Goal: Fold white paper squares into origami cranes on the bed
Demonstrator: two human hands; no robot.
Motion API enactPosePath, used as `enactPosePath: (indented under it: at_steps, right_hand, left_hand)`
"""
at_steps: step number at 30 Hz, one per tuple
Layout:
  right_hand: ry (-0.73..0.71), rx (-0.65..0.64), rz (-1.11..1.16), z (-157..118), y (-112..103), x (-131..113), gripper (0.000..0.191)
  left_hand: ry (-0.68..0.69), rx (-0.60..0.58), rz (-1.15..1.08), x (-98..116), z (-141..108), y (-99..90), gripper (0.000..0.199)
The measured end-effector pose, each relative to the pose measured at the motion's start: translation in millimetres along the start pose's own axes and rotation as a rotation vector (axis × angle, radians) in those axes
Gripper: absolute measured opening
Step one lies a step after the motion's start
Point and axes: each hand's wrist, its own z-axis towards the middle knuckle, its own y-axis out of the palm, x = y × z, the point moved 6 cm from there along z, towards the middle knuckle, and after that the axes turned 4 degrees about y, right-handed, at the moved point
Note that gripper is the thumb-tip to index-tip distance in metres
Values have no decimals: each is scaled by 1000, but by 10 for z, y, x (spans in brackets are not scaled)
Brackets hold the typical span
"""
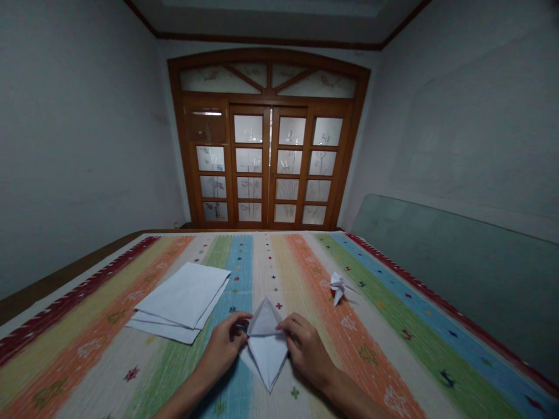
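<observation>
A partly folded white sheet of paper [267, 355] lies on the striped tablecloth in front of me, shaped like a long diamond with a crease line across its upper part. My left hand [225, 343] pinches its left corner between thumb and fingers. On the opposite side, my right hand [303, 346] grips the right edge, fingertips resting on top near the crosswise fold. A loose flap of the paper shows at the lower left, under the diamond.
To the left lies a small stack of white paper sheets [183, 297]. A folded paper crane [337, 288] stands at the right. The striped tablecloth [379, 355] covers the table. A pale green backrest [437, 256] runs along the right side, and wooden glazed doors [269, 166] stand beyond.
</observation>
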Motion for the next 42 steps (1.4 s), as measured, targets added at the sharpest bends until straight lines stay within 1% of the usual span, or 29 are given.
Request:
enactPosePath:
  at_steps: [4,10,13,17,19,22,25,28,32,35,42]
  right_hand:
    - [7,-5,13,4,3,5,34]
    - [14,-5,56,28,-36,-42,29]
    - [17,-9,102,35,-62,-59,30]
    - [45,-4,143,36,-68,-24,34]
    - [62,2,164,34,-59,5,32]
    - [85,-2,223,27,-34,48,27]
    - [88,-18,270,25,-10,78,32]
    - [95,-32,289,33,2,108,34]
    - [138,-57,338,52,18,140,27]
    - [178,-56,388,63,27,162,26]
    - [274,-102,482,81,100,232,22]
  left_hand:
    - [37,-31,58,33,-2,28,42]
    - [57,0,90,68,-26,47,42]
    - [53,1,78,76,-31,55,44]
    - [28,7,102,72,-32,57,46]
    - [25,4,107,73,-34,62,41]
    - [35,-14,110,87,-41,76,26]
    - [50,-28,139,107,-50,86,13]
    - [79,-29,188,132,-64,90,7]
    - [106,-32,260,159,-82,98,4]
    - [110,-29,298,176,-86,97,2]
    - [143,-60,312,175,-75,122,3]
